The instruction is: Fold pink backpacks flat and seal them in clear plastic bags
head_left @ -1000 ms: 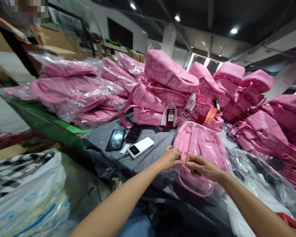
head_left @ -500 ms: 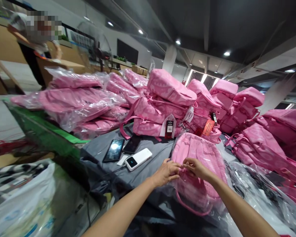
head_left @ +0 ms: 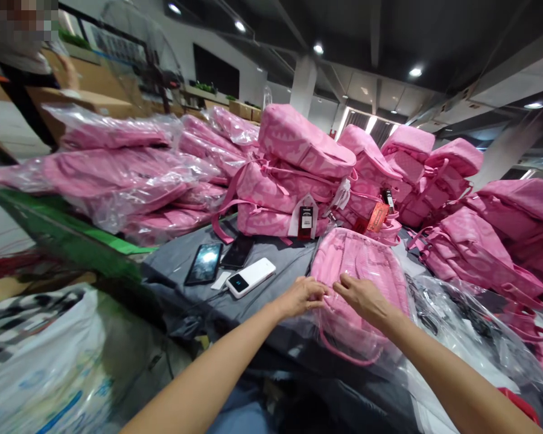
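Note:
A pink backpack (head_left: 366,265) lies in front of me inside a clear plastic bag (head_left: 337,322), its curved strap toward me. My left hand (head_left: 302,296) is at the bag's left edge, thumb and fingers pinched together on the plastic. Close beside it, my right hand (head_left: 361,295) is closed over the backpack's front, its fingertips gripping the same plastic. A small gap separates the two hands. The exact fold between the fingertips is too small to make out.
A white power bank (head_left: 251,277), a tablet (head_left: 203,264) and a dark phone (head_left: 238,251) lie left of my hands. Stacked pink backpacks (head_left: 298,141) stand behind; bagged ones (head_left: 117,175) pile up left. Loose clear plastic bags (head_left: 461,325) lie right. A person (head_left: 22,66) stands far left.
My view has shifted, so the scene sits higher and farther left. My right hand's fingers have curled in tighter, while both hands stay at the bag's left side.

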The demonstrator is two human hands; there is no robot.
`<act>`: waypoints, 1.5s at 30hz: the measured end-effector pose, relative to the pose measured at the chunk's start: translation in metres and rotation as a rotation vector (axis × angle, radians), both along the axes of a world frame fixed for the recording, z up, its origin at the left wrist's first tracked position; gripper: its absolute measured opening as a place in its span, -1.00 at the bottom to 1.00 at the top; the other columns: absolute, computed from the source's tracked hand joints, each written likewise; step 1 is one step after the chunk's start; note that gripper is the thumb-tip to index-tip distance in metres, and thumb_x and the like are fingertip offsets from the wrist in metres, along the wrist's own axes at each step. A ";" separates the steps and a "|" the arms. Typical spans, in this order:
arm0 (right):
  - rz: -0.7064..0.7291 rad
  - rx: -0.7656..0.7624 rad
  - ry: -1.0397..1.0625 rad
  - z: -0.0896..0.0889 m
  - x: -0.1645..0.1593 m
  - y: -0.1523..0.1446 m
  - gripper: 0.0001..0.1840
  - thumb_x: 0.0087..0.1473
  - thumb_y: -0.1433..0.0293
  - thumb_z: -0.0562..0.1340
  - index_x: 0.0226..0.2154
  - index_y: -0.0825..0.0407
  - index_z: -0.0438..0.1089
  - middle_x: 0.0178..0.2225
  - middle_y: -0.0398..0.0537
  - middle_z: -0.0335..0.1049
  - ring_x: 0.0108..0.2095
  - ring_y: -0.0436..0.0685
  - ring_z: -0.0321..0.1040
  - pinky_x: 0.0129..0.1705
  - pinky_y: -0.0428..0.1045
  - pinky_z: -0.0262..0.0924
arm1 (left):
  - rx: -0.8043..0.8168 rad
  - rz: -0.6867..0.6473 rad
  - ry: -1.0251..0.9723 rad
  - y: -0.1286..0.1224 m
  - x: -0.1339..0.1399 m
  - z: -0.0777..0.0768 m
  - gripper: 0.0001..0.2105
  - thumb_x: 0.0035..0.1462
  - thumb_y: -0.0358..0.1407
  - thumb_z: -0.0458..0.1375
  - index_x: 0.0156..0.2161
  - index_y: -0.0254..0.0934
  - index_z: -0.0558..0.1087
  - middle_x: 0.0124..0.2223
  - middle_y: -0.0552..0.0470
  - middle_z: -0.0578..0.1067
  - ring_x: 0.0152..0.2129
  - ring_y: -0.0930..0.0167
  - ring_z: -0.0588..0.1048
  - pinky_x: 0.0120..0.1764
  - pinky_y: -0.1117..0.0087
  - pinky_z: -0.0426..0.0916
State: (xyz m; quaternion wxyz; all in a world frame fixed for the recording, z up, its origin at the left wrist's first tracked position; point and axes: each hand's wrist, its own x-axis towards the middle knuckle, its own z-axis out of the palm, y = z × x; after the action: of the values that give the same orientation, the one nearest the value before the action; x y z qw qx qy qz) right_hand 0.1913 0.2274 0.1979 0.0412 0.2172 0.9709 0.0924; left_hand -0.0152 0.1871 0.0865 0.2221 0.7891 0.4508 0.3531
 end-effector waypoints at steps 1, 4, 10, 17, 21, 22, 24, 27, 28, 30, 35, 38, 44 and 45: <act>0.028 0.014 0.037 0.006 0.006 -0.005 -0.69 0.35 0.55 -0.04 -0.19 0.05 0.40 -0.29 -0.01 0.34 -0.49 0.01 0.16 -0.44 -0.02 -0.11 | -0.015 -0.015 -0.026 0.002 -0.001 -0.001 -0.91 0.21 -0.24 0.31 -0.23 -0.19 0.60 -0.09 0.03 0.65 -0.10 0.33 0.50 0.04 0.30 0.26; 0.075 -0.130 0.187 0.027 0.022 -0.021 -0.64 0.42 0.40 -0.08 -0.24 0.02 0.38 -0.33 -0.05 0.31 -0.48 0.01 0.18 -0.43 -0.04 -0.06 | -0.045 -0.057 -0.106 0.007 -0.005 -0.005 -0.93 0.18 -0.27 0.33 -0.24 -0.19 0.62 -0.08 0.03 0.65 -0.05 0.32 0.49 0.05 0.35 0.28; 0.115 -0.580 0.110 0.027 0.029 -0.043 -0.71 0.40 0.32 0.01 -0.33 0.01 0.32 -0.35 -0.08 0.31 -0.41 0.01 0.22 -0.36 -0.07 0.06 | -0.066 -0.047 -0.094 0.015 -0.008 -0.006 -0.66 0.11 -0.31 0.38 0.02 -0.22 0.60 -0.26 0.03 0.66 -0.22 0.32 0.54 -0.07 0.38 0.32; -0.072 -0.246 -0.096 -0.028 0.017 -0.012 -0.84 0.30 0.51 0.11 -0.30 0.05 0.37 -0.34 -0.09 0.36 -0.45 0.00 0.23 -0.42 -0.05 -0.13 | -0.037 -0.047 -0.040 0.015 -0.009 -0.004 -0.66 0.13 -0.28 0.37 0.03 -0.23 0.60 -0.27 0.04 0.66 -0.23 0.31 0.54 -0.05 0.36 0.28; -0.125 -0.105 -0.189 -0.030 0.012 -0.008 -0.85 0.35 0.43 0.12 -0.24 0.04 0.40 -0.27 -0.02 0.44 -0.46 0.01 0.34 -0.46 -0.02 -0.20 | -0.044 -0.051 -0.055 0.015 -0.009 -0.005 -0.68 0.13 -0.28 0.37 0.01 -0.21 0.60 -0.28 0.06 0.66 -0.24 0.32 0.55 -0.05 0.37 0.28; -0.136 -0.096 -0.198 -0.029 0.011 -0.009 -0.84 0.36 0.41 0.12 -0.23 0.04 0.40 -0.25 -0.01 0.46 -0.46 0.02 0.36 -0.47 -0.02 -0.19 | -0.048 -0.052 -0.059 0.015 -0.009 -0.005 -0.68 0.13 -0.27 0.37 0.01 -0.21 0.61 -0.28 0.06 0.66 -0.24 0.32 0.55 -0.05 0.38 0.28; -0.165 -0.083 -0.205 -0.027 0.008 -0.011 -0.85 0.36 0.38 0.14 -0.22 0.03 0.40 -0.22 0.03 0.49 -0.43 0.05 0.42 -0.47 -0.02 -0.16 | -0.062 -0.057 -0.067 0.015 -0.009 -0.004 -0.68 0.13 -0.27 0.36 0.02 -0.21 0.60 -0.27 0.05 0.66 -0.23 0.33 0.55 -0.06 0.39 0.29; -0.233 -0.082 -0.189 -0.025 0.002 -0.011 -0.94 0.28 0.38 0.24 -0.19 0.02 0.39 -0.26 0.04 0.53 -0.37 0.11 0.46 -0.44 -0.02 -0.12 | -0.076 -0.066 -0.079 0.013 -0.009 -0.001 -0.68 0.15 -0.27 0.35 0.02 -0.22 0.60 -0.28 0.04 0.65 -0.24 0.33 0.55 -0.08 0.41 0.30; -0.265 -0.088 -0.165 -0.024 0.000 -0.009 -0.86 0.24 0.39 0.28 -0.13 0.02 0.37 -0.30 0.02 0.53 -0.37 0.13 0.46 -0.43 -0.02 -0.13 | -0.078 -0.070 -0.081 0.012 -0.009 0.000 -0.68 0.15 -0.26 0.35 0.02 -0.22 0.60 -0.28 0.04 0.65 -0.25 0.34 0.55 -0.08 0.41 0.30; -0.322 -0.139 -0.096 -0.022 -0.001 0.000 -0.62 0.14 0.36 0.38 -0.02 -0.01 0.31 -0.38 -0.07 0.51 -0.38 0.14 0.42 -0.43 -0.04 -0.14 | -0.083 -0.074 -0.084 0.010 -0.009 0.001 -0.69 0.17 -0.26 0.33 0.03 -0.22 0.60 -0.29 0.03 0.64 -0.26 0.33 0.55 -0.08 0.39 0.31; -0.430 -0.407 0.095 -0.020 0.013 0.043 -0.53 -0.10 0.10 0.49 -0.31 -0.03 0.30 -0.47 -0.24 0.39 -0.47 0.03 0.26 -0.46 -0.08 -0.12 | -0.107 -0.037 -0.098 0.006 -0.009 0.001 -0.67 0.17 -0.28 0.33 0.05 -0.24 0.59 -0.24 0.01 0.64 -0.19 0.31 0.54 -0.03 0.36 0.31; -0.390 -0.442 0.259 -0.019 0.029 0.051 -0.61 -0.03 0.13 0.42 -0.41 -0.02 0.26 -0.52 -0.25 0.33 -0.51 0.00 0.19 -0.46 -0.08 -0.08 | -0.114 -0.041 -0.078 0.007 -0.007 0.001 -0.68 0.18 -0.29 0.32 0.05 -0.23 0.58 -0.24 0.02 0.63 -0.19 0.32 0.53 -0.02 0.36 0.31; -0.254 -0.149 0.281 -0.036 0.028 -0.008 -0.79 0.13 0.22 0.32 -0.33 -0.01 0.33 -0.38 -0.08 0.46 -0.40 0.07 0.36 -0.40 -0.07 0.02 | -0.118 -0.044 -0.011 0.011 -0.009 0.002 -0.65 0.17 -0.28 0.32 0.07 -0.25 0.57 -0.24 0.01 0.63 -0.22 0.32 0.54 -0.05 0.35 0.32; -0.290 -0.110 0.188 -0.042 0.020 -0.018 -0.77 0.12 0.21 0.34 -0.29 -0.01 0.35 -0.32 -0.05 0.49 -0.36 0.11 0.41 -0.40 -0.06 0.03 | -0.114 -0.046 0.001 0.011 -0.010 0.001 -0.65 0.18 -0.27 0.31 0.07 -0.26 0.56 -0.24 0.01 0.63 -0.21 0.31 0.53 -0.04 0.35 0.31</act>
State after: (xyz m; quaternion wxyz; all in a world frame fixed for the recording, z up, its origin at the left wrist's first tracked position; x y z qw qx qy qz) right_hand 0.2117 0.2092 0.1555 -0.0250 0.3601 0.9325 0.0113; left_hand -0.0249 0.1980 0.0879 0.2747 0.7855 0.4520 0.3214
